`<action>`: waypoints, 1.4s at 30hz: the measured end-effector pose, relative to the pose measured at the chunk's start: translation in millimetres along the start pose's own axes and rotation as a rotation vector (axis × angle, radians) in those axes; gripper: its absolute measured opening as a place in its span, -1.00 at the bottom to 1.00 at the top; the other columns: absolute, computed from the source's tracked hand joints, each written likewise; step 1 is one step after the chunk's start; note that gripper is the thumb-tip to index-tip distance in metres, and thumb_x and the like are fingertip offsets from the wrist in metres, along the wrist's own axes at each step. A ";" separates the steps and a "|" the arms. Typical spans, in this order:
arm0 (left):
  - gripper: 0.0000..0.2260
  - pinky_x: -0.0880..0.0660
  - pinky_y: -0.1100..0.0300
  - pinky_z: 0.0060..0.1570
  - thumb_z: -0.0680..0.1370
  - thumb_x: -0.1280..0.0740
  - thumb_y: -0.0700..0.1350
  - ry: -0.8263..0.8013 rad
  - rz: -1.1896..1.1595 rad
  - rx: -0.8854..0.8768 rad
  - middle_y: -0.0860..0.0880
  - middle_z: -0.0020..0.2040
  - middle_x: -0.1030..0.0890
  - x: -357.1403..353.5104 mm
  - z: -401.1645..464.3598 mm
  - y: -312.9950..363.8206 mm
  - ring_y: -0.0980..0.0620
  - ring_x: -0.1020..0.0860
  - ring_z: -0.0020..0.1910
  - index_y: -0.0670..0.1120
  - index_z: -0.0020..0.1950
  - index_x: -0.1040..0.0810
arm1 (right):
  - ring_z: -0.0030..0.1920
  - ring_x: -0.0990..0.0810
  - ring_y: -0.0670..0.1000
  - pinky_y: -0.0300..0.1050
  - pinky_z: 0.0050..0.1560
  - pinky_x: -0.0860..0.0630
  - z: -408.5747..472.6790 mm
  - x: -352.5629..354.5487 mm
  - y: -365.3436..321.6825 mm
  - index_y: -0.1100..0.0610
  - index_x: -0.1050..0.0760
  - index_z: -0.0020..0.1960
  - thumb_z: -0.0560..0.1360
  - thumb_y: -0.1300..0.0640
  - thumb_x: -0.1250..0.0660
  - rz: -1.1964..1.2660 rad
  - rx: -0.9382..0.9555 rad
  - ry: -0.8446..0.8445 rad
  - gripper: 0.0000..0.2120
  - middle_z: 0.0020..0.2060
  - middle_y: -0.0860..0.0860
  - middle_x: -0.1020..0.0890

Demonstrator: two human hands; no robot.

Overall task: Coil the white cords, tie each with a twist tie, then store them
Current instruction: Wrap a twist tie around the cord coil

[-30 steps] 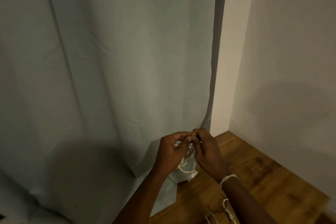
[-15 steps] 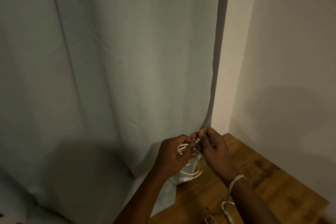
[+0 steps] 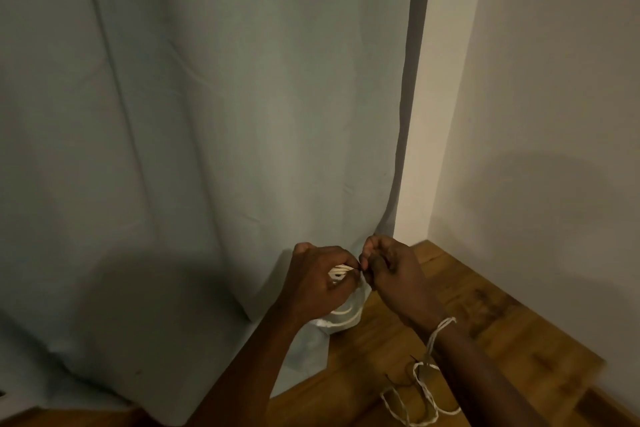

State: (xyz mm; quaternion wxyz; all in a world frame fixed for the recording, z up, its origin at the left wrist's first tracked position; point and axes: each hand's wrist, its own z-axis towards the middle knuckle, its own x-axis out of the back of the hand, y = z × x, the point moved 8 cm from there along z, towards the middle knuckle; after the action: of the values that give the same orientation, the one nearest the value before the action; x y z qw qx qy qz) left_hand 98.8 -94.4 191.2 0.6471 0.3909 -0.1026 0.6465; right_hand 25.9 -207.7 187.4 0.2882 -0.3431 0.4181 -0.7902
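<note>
My left hand (image 3: 320,282) grips a coiled white cord (image 3: 338,272), its strands showing between the fingers and its lower loops (image 3: 341,314) hanging below the palm. My right hand (image 3: 391,270) is closed beside it, fingertips pinching a thin dark twist tie (image 3: 360,269) at the coil. The two hands touch just above the wooden surface. A second white cord (image 3: 420,388) loops around my right wrist and trails down onto the wood in loose bends.
The wooden tabletop (image 3: 485,329) fills the lower right, bounded by a beige wall (image 3: 536,114). A pale grey-green curtain (image 3: 207,114) hangs across the left and centre, its hem draped onto the wood. A small white object (image 3: 332,324) sits beneath the hands.
My hands have stayed together at the coil and drifted slightly up and apart. The right hand's fingers have turned at the tie. The view has shifted a little.
</note>
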 end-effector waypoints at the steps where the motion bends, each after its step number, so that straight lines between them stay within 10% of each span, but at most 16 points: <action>1: -0.93 -0.36 0.12 -0.07 0.45 -0.31 0.07 -0.003 0.032 -0.006 0.19 -0.26 -0.60 0.3 -1.4 2.0 0.22 -0.52 -0.28 0.13 -0.21 -0.53 | -0.40 -0.52 -0.14 -0.29 -0.34 -0.49 -2.1 -2.8 1.8 0.26 -0.50 -0.20 0.63 0.32 -0.15 0.002 -0.004 -0.015 -0.73 -0.37 0.09 -0.58; 7: -0.85 -0.20 0.23 -0.18 0.46 -0.23 0.00 0.046 0.048 -0.021 0.22 -0.36 -0.34 -3.3 -9.1 14.0 0.29 -0.32 -0.40 0.19 -0.22 -0.26 | -0.39 -0.52 -0.07 -0.19 -0.34 -0.49 -6.0 -9.9 7.2 0.27 -0.52 -0.19 0.65 0.29 -0.15 0.092 -0.043 -0.013 -0.71 -0.39 0.06 -0.57; 23: -0.86 -0.44 0.38 -0.29 0.61 -0.23 -0.26 0.068 -0.707 0.503 0.11 -0.24 -0.62 -23.7 -16.0 -20.5 0.23 -0.56 -0.31 -0.03 0.07 -0.50 | -0.08 -0.72 0.09 -0.12 -0.01 -0.67 -15.1 -8.8 9.6 0.34 -0.51 0.05 0.65 0.30 -0.16 0.446 -0.026 0.163 -0.82 -0.08 0.13 -0.73; 32: -0.84 -0.40 0.23 -0.39 0.50 -0.35 -0.09 0.124 -0.970 0.594 -0.10 -0.27 -0.58 -18.8 -7.8 -22.7 0.10 -0.47 -0.38 -0.06 0.07 -0.54 | 0.06 -0.44 -0.27 -0.47 0.05 -0.41 -24.0 -20.7 -3.7 0.16 -0.55 0.13 0.59 0.34 -0.29 -0.319 0.380 0.225 -0.82 0.08 0.01 -0.50; 37: -0.90 -0.46 0.24 -0.38 0.50 -0.38 -0.12 0.182 -0.902 0.571 -0.13 -0.13 -0.63 -21.0 -7.9 -21.3 0.08 -0.54 -0.31 -0.05 -0.01 -0.56 | 0.08 -0.53 0.09 0.04 -0.02 -0.59 -26.8 -17.1 1.3 0.08 -0.63 0.14 0.47 0.22 -0.39 -0.623 0.376 0.344 -0.75 0.11 0.09 -0.57; 42: -0.87 -0.48 0.22 -0.38 0.53 -0.37 -0.27 0.156 -0.823 0.555 -0.05 -0.13 -0.64 -27.7 -5.3 -17.1 0.06 -0.56 -0.29 -0.03 -0.03 -0.58 | 0.30 -0.31 0.07 0.22 0.27 -0.37 -30.6 3.4 6.1 -0.07 -0.68 0.09 0.49 -0.01 -0.34 -0.575 0.235 0.398 -0.77 0.29 0.11 -0.55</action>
State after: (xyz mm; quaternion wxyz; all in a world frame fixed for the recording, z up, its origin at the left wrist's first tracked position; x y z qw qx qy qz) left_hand 108.6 -109.5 163.5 0.7260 0.5067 0.2846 0.3678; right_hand 0.9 -199.0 170.5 0.0047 -0.2508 0.2590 -0.9327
